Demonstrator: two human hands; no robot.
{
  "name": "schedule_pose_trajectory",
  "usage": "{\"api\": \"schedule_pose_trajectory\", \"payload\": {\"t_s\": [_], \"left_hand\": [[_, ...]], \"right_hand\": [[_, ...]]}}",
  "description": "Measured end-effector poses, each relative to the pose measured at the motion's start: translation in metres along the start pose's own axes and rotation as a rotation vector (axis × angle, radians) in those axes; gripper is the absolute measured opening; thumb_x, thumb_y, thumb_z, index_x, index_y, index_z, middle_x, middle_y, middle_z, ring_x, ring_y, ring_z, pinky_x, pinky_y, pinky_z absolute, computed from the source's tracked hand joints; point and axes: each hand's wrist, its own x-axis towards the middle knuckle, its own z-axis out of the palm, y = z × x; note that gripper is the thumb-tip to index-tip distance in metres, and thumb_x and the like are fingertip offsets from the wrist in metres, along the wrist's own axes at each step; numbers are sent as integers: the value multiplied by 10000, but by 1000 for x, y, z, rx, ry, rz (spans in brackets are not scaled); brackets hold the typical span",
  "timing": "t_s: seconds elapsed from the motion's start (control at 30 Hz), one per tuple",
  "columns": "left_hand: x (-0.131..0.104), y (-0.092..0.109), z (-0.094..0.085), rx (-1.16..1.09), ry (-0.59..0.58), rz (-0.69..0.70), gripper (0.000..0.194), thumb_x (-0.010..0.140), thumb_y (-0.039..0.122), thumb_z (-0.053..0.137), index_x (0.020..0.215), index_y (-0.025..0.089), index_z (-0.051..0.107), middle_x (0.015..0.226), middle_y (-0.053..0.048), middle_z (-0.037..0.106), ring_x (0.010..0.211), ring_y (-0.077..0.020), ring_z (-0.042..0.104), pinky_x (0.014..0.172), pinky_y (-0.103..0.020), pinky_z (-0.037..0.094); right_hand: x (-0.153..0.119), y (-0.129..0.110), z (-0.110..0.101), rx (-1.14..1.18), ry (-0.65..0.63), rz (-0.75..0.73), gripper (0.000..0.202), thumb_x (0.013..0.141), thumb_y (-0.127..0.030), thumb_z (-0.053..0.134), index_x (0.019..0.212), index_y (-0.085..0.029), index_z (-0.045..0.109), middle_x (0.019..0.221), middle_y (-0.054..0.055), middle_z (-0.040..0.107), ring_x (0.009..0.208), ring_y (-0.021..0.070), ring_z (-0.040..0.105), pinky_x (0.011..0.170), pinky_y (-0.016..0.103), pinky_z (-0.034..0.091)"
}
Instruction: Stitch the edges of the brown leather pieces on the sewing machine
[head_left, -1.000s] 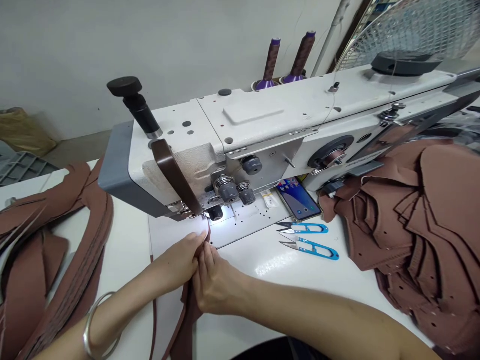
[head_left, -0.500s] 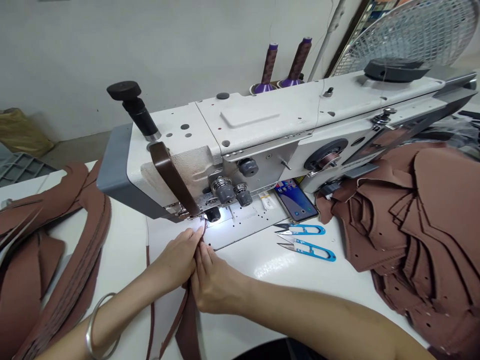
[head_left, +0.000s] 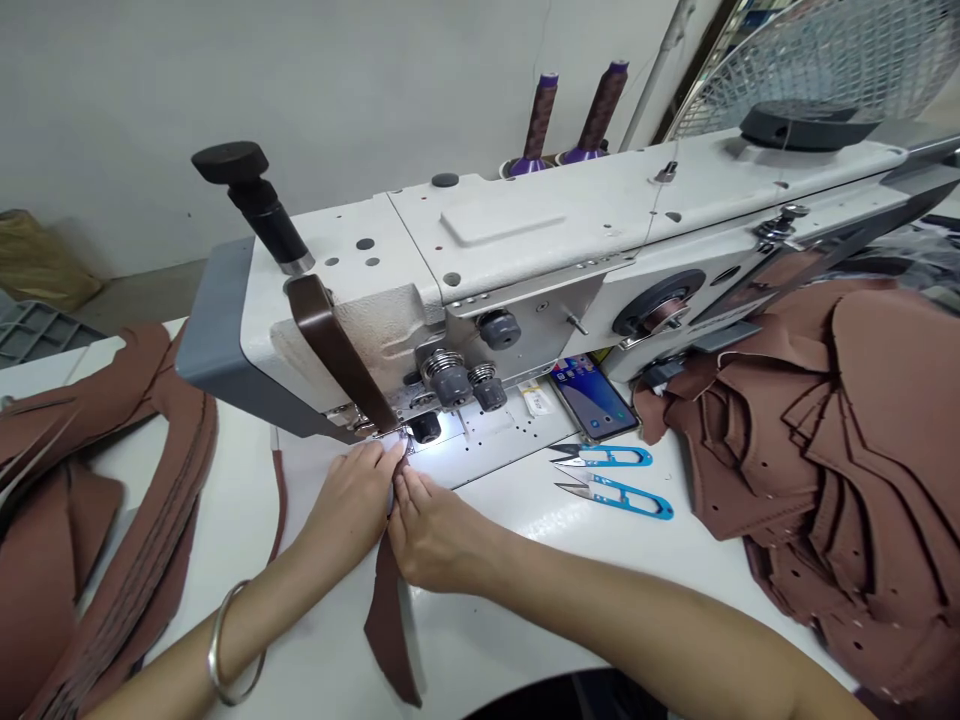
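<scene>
A brown leather strip (head_left: 391, 625) runs from under the needle area of a white sewing machine (head_left: 517, 235) toward me, its loose end lying on the white table. My left hand (head_left: 361, 492) is closed on the strip just in front of the presser foot, fingertips close to the lit needle plate. Right beside it, my right hand (head_left: 431, 535) pinches the same strip slightly nearer to me. Both hands cover the gripped stretch of leather. Left of my left hand, a narrow brown strip (head_left: 281, 500) hangs down past the machine head.
Two blue thread snips (head_left: 619, 490) and a phone (head_left: 596, 400) lie right of the needle. Stacked brown leather pieces (head_left: 885, 400) fill the right side; more leather strips (head_left: 161, 500) lie at left. Thread cones (head_left: 540, 125) and a fan (head_left: 817, 65) stand behind the machine.
The leather has moved forward toward the needle, and its loose end now shows below my hands. The narrow strip at left has slid away from me. Both hands keep their hold.
</scene>
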Motion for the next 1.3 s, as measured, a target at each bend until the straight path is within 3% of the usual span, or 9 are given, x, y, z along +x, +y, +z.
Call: {"api": "schedule_pose_trajectory", "payload": {"t_s": [0.47,0.73,0.87,1.3], "left_hand": [[4,-5,3,30,33,58,447,871,70,388,1289,107,543,1115,-149,608,1056,-286,548,879,-431,467],[-2,1,-18,67,-173,54,499,869,129,407,1362,111,477,1153,-161,583,1100,-315,528,895,-456,465],[-2,5,-24,89,-228,12,513,889,118,371,1396,126,450,1125,-149,599,1101,-311,544,913,-445,459],[9,18,-26,41,-177,26,370,912,93,353,1229,87,543,1106,-137,619,1045,-260,562,934,-396,460]], "right_hand": [[-2,22,-5,92,-177,-55,253,866,-22,420,933,61,650,1026,341,643,951,360,674,831,501,524],[-1,32,2,103,-158,-47,253,892,-28,431,982,44,656,990,274,675,916,324,670,814,473,529],[-2,31,0,62,-163,-80,233,877,-15,451,946,50,664,994,306,664,905,334,676,810,489,526],[2,27,0,51,-183,-55,271,879,-18,446,1019,111,639,1008,352,640,893,345,673,823,548,528]]}}
